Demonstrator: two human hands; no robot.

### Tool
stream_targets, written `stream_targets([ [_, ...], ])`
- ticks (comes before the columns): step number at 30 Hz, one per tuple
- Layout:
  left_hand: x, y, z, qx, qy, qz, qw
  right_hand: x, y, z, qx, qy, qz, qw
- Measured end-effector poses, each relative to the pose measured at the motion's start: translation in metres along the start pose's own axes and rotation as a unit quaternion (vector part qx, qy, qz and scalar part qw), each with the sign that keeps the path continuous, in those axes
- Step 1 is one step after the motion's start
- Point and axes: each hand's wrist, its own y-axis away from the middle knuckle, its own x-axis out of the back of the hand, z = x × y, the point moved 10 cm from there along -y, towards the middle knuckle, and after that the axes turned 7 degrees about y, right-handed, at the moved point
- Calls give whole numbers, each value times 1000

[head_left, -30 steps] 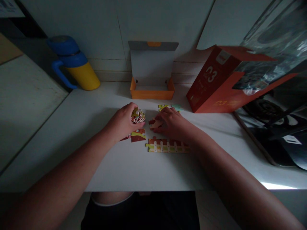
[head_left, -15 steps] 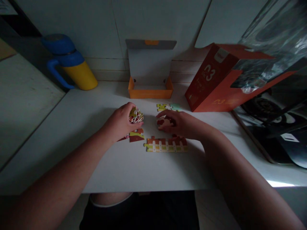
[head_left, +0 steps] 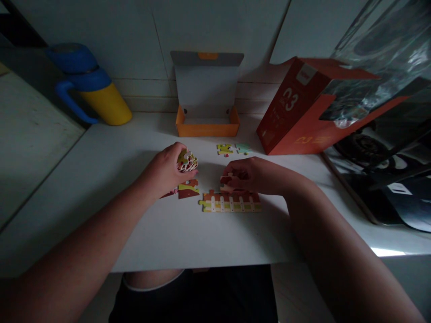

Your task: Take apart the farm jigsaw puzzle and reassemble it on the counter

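Note:
My left hand (head_left: 167, 169) is closed around a stack of jigsaw puzzle pieces (head_left: 187, 160), their white edges fanned toward the right. Between the fingers of my right hand (head_left: 248, 174) is a single brown and white puzzle piece (head_left: 227, 181), partly covered by the fingers. It sits just above a joined strip of puzzle pieces (head_left: 232, 203) with a white fence pattern; whether the two touch I cannot tell. A brown and green puzzle piece (head_left: 188, 189) lies below my left hand, beside another partly hidden one. Farther back lie a yellow-green piece (head_left: 224, 149) and a mint piece (head_left: 243, 148).
An orange box (head_left: 208, 130) stands with its lid up against the wall. At the back left is a blue and yellow flask (head_left: 106, 102). A red box (head_left: 292, 112) leans at the right, with clear plastic and a black device (head_left: 377, 193) beside it.
My right hand has come slightly toward me with the puzzle piece, closer to the fence strip, uncovering the pieces behind. My left hand keeps its stack. The view has shifted a little.

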Motion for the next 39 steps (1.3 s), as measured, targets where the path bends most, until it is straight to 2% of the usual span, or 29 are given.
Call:
stream_targets([
  [9, 1, 0, 1, 8, 1, -5, 1000, 6, -4, 0, 21, 86, 31, 996],
  [15, -1, -1, -1, 11, 0, -12, 1000, 4, -7, 7, -1, 81, 32, 996],
  [28, -2, 0, -1, 11, -12, -14, 1000, 3, -6, 5, -14, 79, 29, 996],
  [35, -3, 0, -2, 3, 6, -14, 1000, 6, -4, -6, 15, 92, 49, 994],
  [39, -2, 1, -3, 10, 11, -12, 1000, 3, -3, -9, 30, 97, 34, 994],
])
